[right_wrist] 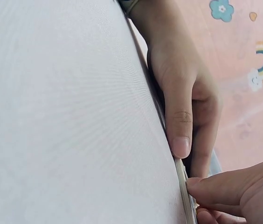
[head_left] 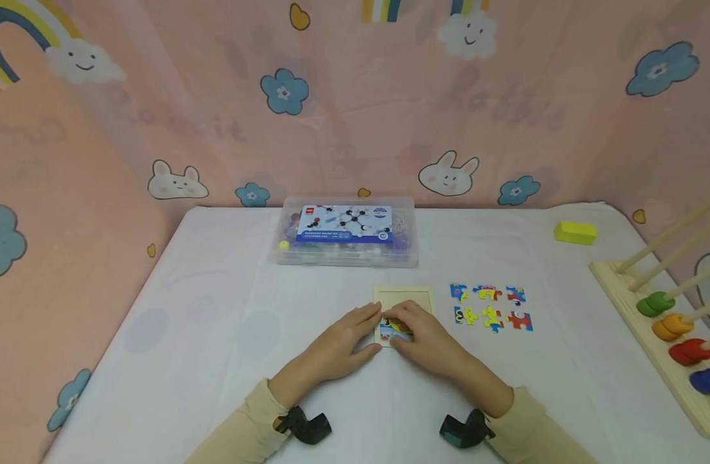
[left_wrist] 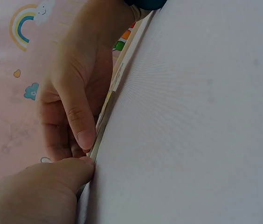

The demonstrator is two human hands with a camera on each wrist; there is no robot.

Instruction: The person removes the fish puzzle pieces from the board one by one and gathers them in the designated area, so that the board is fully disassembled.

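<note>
A small wooden puzzle tray (head_left: pixel 404 295) lies on the table, with colourful puzzle pieces (head_left: pixel 394 328) in its lower left part. The left hand (head_left: pixel 342 341) rests along the tray's left edge, its fingers nearly straight. In the right wrist view, the left thumb (right_wrist: pixel 181 140) touches the tray's rim. Over the tray, the right hand (head_left: pixel 427 338) bends its fingers and thumb about a puzzle piece at the lower left, partly hiding it. The left wrist view shows the right thumb (left_wrist: pixel 82 126) pointing down at the tray. Several loose puzzle pieces (head_left: pixel 488 292) lie in two rows to the right.
Behind the tray stands a clear plastic molecular model kit box (head_left: pixel 345 254). A yellow block (head_left: pixel 575 232) sits at the back right. Along the right side is a wooden peg rack (head_left: pixel 639 322) with coloured rings. A patterned pink cloth (head_left: pixel 355 129) hangs behind the white-covered table.
</note>
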